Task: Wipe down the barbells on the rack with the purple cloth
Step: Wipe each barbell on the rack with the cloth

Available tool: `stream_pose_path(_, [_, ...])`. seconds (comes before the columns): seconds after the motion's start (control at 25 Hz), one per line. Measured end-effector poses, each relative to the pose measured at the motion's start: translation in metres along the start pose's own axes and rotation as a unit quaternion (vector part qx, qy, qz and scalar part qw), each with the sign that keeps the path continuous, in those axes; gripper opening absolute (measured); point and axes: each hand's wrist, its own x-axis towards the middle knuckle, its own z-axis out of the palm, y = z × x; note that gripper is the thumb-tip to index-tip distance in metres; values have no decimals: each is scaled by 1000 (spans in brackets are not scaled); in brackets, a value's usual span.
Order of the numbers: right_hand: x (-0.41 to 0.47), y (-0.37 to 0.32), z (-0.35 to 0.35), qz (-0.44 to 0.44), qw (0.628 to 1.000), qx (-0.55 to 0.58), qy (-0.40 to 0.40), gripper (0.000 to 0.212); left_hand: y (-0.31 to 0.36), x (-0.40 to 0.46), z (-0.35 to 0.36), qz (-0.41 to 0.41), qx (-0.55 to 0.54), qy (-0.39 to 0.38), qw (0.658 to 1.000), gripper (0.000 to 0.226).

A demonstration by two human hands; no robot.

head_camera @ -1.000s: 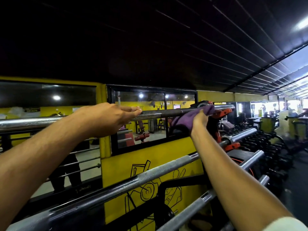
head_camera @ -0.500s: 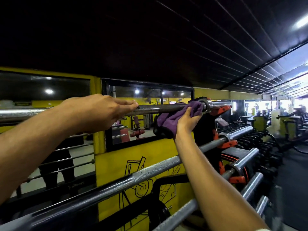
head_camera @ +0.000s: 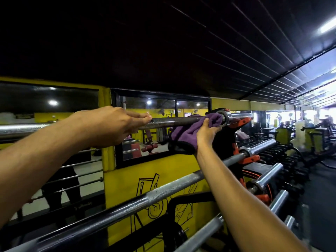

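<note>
The right hand (head_camera: 206, 132) has its grip clamped on a soft purple cloth (head_camera: 189, 132), pressed against the dull top barbell (head_camera: 174, 121) near its collar. The left hand (head_camera: 111, 124) curls over that round steel bar. Knurled barbells (head_camera: 163, 192) lie below on the rack (head_camera: 245, 159), before a yellow wall (head_camera: 127, 180).

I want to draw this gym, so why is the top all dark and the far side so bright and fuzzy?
Head view: the ceiling sits unlit and nearly black; daylight far right washes out the windows, where machines blur; the wide lens bends the top barbell; its chrome glares at left, while the purple cloth stays sharp.
</note>
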Motion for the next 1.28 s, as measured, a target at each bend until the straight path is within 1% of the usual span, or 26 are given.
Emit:
stream_pose_path(0.12, [-12, -8, -9, 29, 999, 35, 18, 64, -1, -1, -1, 4, -19, 11, 1000, 62])
stream_pose_path(0.2, [-38, -4, -3, 16, 998, 66, 1, 59, -3, -1, -2, 4, -38, 16, 999, 60])
stream_pose_path(0.32, [-71, 7, 23, -11, 994, 104, -33, 38, -1, 1, -7, 12, -53, 29, 998, 56])
stream_pose_path(0.36, [-85, 12, 34, -18, 993, 105, -43, 35, 0, 1, -8, 13, -56, 29, 998, 56])
stream_pose_path(0.48, [-117, 26, 48, -45, 992, 74, -95, 49, 0, -1, -10, 10, -62, 31, 998, 55])
stream_pose_path(0.56, [-114, 25, 42, -48, 991, 56, -108, 51, 1, -2, -10, 11, -58, 26, 998, 56])
stream_pose_path(0.6, [-103, 23, 37, -48, 993, 45, -94, 50, 1, -3, -10, 12, -58, 24, 998, 56])
stream_pose_path(0.68, [-76, 14, 29, -45, 997, 46, -45, 35, 0, -3, -10, 14, -62, 26, 998, 56])
stream_pose_path(0.72, [-64, 9, 26, -42, 998, 51, -21, 33, 0, -2, -9, 15, -63, 28, 998, 55])
stream_pose_path(0.8, [-55, 7, 24, -27, 997, 68, 3, 48, -1, -1, -9, 16, -63, 26, 998, 55])
stream_pose_path(0.84, [-63, 7, 26, -18, 997, 80, -5, 54, -1, -1, -9, 17, -64, 25, 998, 55])
stream_pose_path(0.88, [-75, 9, 31, -14, 996, 88, -24, 55, -1, -1, -9, 20, -65, 25, 997, 55])
stream_pose_path(1.0, [-115, 16, 38, -24, 991, 85, -102, 52, 2, -1, -13, 20, -64, 27, 997, 54])
stream_pose_path(1.08, [-117, 16, 30, -43, 988, 46, -138, 42, 4, -2, -15, 15, -60, 29, 998, 54])
stream_pose_path(1.12, [-111, 15, 25, -59, 988, 25, -140, 35, 5, -3, -16, 14, -60, 27, 998, 54])
stream_pose_path(1.16, [-103, 13, 21, -69, 988, 11, -136, 32, 5, -4, -17, 15, -60, 22, 998, 54])
stream_pose_path(1.2, [-95, 12, 18, -71, 989, 5, -127, 34, 7, -5, -18, 14, -61, 17, 998, 53])
stream_pose_path(1.28, [-83, 10, 17, -63, 992, 2, -110, 46, 9, -5, -19, 8, -63, 15, 998, 53])
